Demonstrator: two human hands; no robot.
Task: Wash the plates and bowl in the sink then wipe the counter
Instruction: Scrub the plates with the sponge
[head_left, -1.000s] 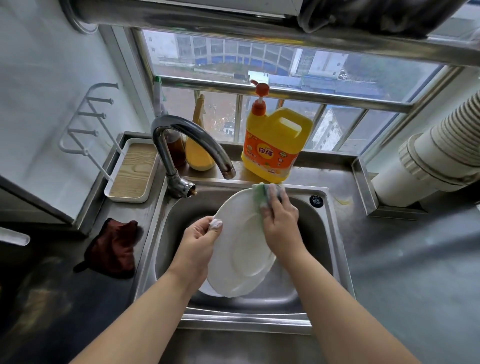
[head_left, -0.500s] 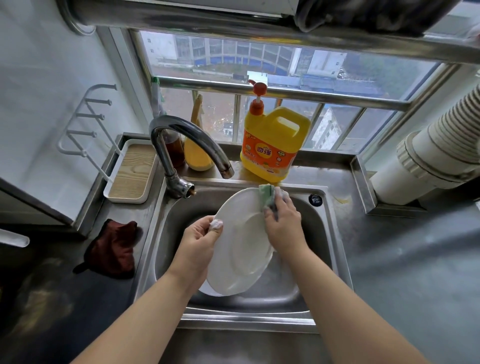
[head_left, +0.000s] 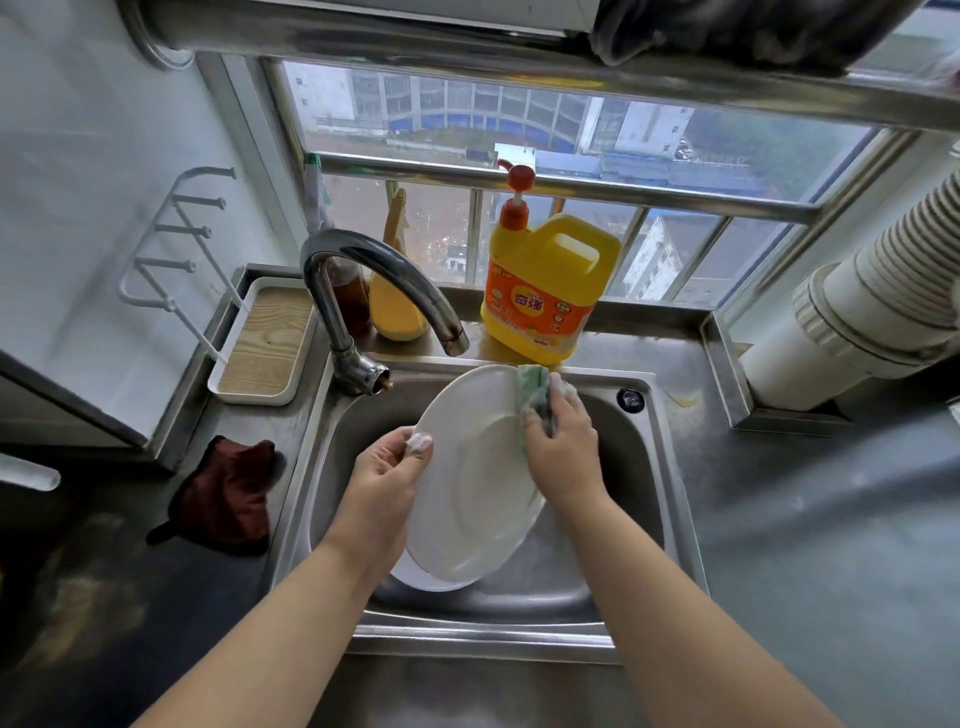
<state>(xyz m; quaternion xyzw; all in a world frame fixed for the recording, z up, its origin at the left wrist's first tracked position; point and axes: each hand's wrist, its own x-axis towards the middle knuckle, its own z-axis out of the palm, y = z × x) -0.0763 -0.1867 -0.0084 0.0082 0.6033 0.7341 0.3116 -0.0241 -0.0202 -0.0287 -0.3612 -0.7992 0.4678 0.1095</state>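
Left hand (head_left: 384, 483) grips the left rim of the round white ceramic plate (head_left: 475, 493), fingers curled, plate tilted over the stainless steel sink (head_left: 652, 499). Right hand (head_left: 563, 447) fingers clamp a green sponge (head_left: 531, 387) against the plate's upper edge.

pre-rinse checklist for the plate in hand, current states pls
1. Left hand grips plate by its left rim: ok.
2. Right hand presses sponge to the upper right rim: ok.
3. Plate held tilted above the sink: ok.
4. Faucet running: not ok, no water visible.
5. Spout over plate: not ok, it ends left of the top rim.
6. Another dish under the plate: cannot tell which kind.
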